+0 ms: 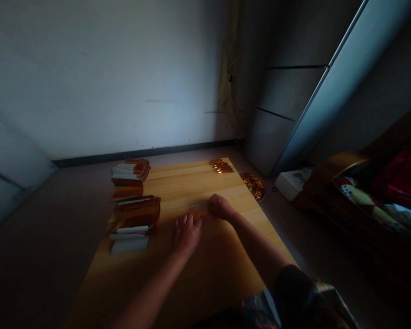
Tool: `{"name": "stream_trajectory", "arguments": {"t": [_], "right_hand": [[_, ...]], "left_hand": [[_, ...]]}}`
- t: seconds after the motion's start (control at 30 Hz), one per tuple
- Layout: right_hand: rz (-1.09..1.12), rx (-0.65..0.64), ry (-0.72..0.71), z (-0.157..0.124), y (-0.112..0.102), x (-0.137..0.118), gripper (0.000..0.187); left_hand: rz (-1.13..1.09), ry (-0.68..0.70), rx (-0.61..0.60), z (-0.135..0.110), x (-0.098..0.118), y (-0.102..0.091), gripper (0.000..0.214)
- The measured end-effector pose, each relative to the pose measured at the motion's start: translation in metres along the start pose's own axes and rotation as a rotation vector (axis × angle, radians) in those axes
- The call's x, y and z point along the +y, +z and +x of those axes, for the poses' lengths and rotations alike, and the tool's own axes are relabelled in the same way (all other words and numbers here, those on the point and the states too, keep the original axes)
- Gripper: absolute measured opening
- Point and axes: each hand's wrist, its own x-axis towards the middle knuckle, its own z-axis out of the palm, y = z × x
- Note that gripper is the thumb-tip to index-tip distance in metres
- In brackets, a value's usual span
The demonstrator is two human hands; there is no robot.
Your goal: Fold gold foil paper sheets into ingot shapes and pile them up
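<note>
Centrally, the open left hand [187, 234] presses the gold foil piece [197, 213]; the curled right hand [221, 206] pinches its edge; even pressure should avoid creases.

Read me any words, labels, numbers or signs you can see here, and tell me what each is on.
No text is readable in this dim picture.
White box on the floor: dark patch on top, too small and blurred to read.
Stacks of shiny orange sheets on the wooden table: white bands, no lettering visible.
Small orange piece touched by the left hand and pinched by the right hand: no print visible.
</note>
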Motion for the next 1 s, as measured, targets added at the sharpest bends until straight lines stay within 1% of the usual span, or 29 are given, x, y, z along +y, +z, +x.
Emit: {"name": "stream_trajectory", "arguments": {"t": [0.1, 0.23, 0.3, 0.5, 0.6, 0.7, 0.73, 0.83, 0.87, 0.93, 1.0], "right_hand": [[0.013, -0.021, 0.031, 0.000, -0.003, -0.003, 0.007], [-0.022, -0.037, 0.055, -0.003, -0.005, -0.010, 0.022], [-0.026, -0.042, 0.069, -0.003, -0.006, -0.012, 0.025], [0.024, -0.082, 0.123, 0.000, -0.008, -0.010, 0.019], [0.034, -0.080, 0.155, 0.002, -0.008, -0.010, 0.018], [0.041, -0.084, 0.180, 0.003, -0.008, -0.012, 0.016], [0.038, -0.088, 0.183, 0.003, -0.008, -0.013, 0.017], [0.003, -0.081, 0.170, 0.001, -0.008, -0.016, 0.031], [-0.013, -0.071, 0.163, 0.001, -0.008, -0.016, 0.033], [-0.029, -0.059, 0.148, 0.000, -0.008, -0.017, 0.032], [-0.016, -0.066, 0.152, 0.001, -0.008, -0.016, 0.025]], "left_hand": [[-0.013, 0.009, 0.006, 0.000, -0.001, 0.000, 0.041], [-0.031, 0.001, 0.009, 0.001, -0.001, 0.003, 0.041], [-0.040, -0.005, 0.009, 0.001, -0.002, 0.004, 0.041], [-0.034, -0.002, -0.010, 0.001, -0.002, 0.002, 0.041], [-0.032, -0.006, -0.025, 0.001, -0.002, 0.001, 0.041], [-0.024, 0.007, -0.015, 0.002, -0.002, 0.000, 0.040], [-0.021, 0.012, -0.008, 0.002, -0.003, 0.000, 0.040], [-0.024, 0.011, 0.005, 0.002, -0.003, 0.000, 0.040], [-0.027, 0.008, 0.005, 0.002, -0.003, 0.000, 0.040], [-0.032, 0.005, 0.004, 0.002, -0.003, 0.001, 0.039], [-0.037, 0.006, 0.001, 0.002, -0.003, 0.002, 0.039]]}}
